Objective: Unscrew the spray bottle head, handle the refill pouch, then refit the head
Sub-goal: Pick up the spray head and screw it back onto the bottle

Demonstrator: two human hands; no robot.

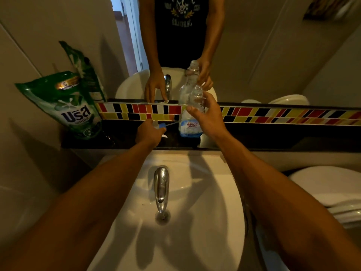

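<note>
A clear spray bottle (190, 122) with a blue-and-white label stands on the dark shelf (273, 137) behind the basin, its neck uncovered. My right hand (208, 116) grips the bottle's upper body. My left hand (149, 133) rests low on the shelf to the bottle's left, closed around the blue-and-white spray head (163, 126), whose thin dip tube slants toward the bottle. A green refill pouch (66, 106) leans upright against the wall at the shelf's left end, apart from both hands.
A white basin (205, 192) with a chrome tap (161, 188) lies below the shelf. A mirror (254, 55) above a coloured tile strip (293, 114) reflects my hands and the bottle. A white toilet (328, 188) sits at the right.
</note>
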